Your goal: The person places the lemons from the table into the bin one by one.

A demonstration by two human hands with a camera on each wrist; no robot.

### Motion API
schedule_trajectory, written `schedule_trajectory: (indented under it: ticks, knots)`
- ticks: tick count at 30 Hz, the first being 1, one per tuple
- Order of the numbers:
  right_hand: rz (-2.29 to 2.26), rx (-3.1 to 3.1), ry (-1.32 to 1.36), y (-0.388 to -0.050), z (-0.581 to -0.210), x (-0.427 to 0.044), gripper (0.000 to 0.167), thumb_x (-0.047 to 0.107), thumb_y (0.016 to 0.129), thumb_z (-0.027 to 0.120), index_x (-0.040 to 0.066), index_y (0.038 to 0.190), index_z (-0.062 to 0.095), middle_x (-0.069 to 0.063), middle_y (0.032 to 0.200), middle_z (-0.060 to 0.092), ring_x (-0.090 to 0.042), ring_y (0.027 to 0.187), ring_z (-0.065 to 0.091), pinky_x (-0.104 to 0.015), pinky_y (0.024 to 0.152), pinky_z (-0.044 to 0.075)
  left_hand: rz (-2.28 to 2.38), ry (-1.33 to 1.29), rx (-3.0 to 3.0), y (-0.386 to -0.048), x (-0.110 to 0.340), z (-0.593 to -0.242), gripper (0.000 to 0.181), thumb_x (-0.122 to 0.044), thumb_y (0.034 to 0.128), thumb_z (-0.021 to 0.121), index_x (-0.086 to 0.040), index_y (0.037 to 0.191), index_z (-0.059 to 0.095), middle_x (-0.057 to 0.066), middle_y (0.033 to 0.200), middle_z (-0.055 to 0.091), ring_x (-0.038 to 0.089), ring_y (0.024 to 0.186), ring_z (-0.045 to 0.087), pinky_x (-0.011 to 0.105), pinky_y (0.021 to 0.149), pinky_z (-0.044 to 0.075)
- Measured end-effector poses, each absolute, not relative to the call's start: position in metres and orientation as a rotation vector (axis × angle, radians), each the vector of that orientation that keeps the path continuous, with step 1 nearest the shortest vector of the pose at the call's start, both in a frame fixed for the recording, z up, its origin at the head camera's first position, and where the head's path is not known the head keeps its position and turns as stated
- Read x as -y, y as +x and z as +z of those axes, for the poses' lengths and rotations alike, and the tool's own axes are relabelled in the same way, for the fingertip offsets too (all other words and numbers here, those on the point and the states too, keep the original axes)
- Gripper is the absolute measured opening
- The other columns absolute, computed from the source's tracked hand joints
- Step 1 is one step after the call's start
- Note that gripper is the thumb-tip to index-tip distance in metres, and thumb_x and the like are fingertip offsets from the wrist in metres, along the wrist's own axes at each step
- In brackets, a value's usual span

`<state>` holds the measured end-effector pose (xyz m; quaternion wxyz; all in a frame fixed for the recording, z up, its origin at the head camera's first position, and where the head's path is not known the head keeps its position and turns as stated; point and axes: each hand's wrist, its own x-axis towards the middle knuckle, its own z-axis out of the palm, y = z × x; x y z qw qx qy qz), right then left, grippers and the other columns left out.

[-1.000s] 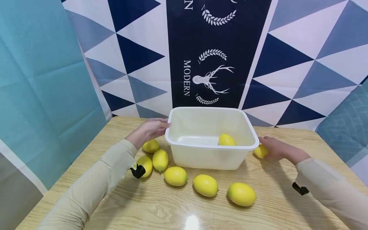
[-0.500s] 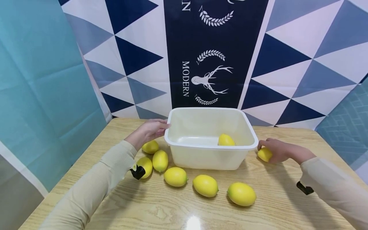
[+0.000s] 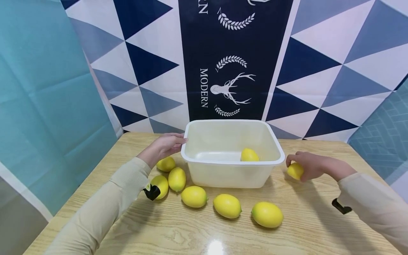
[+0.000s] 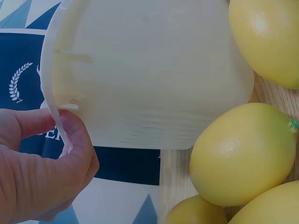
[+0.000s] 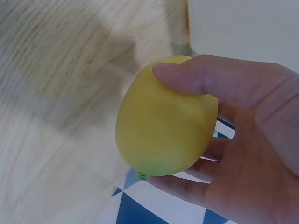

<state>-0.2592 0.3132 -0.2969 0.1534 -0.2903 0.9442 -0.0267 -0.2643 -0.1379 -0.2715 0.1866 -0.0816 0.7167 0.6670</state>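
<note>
A white plastic bin (image 3: 229, 175) stands at the back of the table, with one lemon (image 3: 249, 155) visible inside it. My left hand (image 3: 164, 146) pinches the bin's left rim (image 4: 48, 84) between thumb and fingers, as the left wrist view shows. To the right of the bin, my right hand (image 3: 310, 165) holds a lemon (image 5: 163, 123), thumb on one side and fingers round the other. In the head view this lemon is just beyond the bin's right wall. Part of the left hand's fingers is hidden behind the rim.
Several lemons curve round the bin's left and front sides, among them a lemon (image 3: 176, 179) by its corner, a lemon (image 3: 227, 205) in the middle and a lemon (image 3: 267, 214) at front right. A patterned cloth (image 3: 153, 71) hangs close behind the wooden table (image 3: 178, 235).
My right hand has drawn a little to the right, away from the bin, with the lemon in its fingers. The left hand stays on the rim.
</note>
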Motion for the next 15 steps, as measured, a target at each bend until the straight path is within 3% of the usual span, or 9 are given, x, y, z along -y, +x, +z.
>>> schedule_trajectory:
  ticks: [7, 15]
  knots:
    - [-0.083, -2.767, -0.879, -0.257, -0.287, -0.315, 0.049, 0.001, 0.060, 0.079, 0.014, 0.101, 0.056, -0.003, 0.088, 0.052, -0.016, 0.079, 0.044, -0.027, 0.067, 0.040, 1.876, -0.227, -2.026, -0.264, 0.138, -0.270, 0.047, -0.010, 0.0981, 0.052, 0.000, 0.143, 0.040, 0.019, 0.145, 0.044, 0.027, 0.126, 0.048, 0.035, 0.115, 0.039]
    - [-0.055, -2.899, -0.959, -0.255, -0.277, -0.318, 0.050, 0.001, 0.057, 0.082, 0.016, 0.099, 0.058, -0.003, 0.087, 0.053, -0.017, 0.080, 0.045, -0.028, 0.065, 0.041, 1.869, -0.261, -2.037, -0.265, 0.137, -0.267, 0.048, -0.010, 0.0971, 0.054, -0.001, 0.142, 0.041, 0.015, 0.139, 0.049, 0.017, 0.106, 0.054, 0.033, 0.113, 0.041]
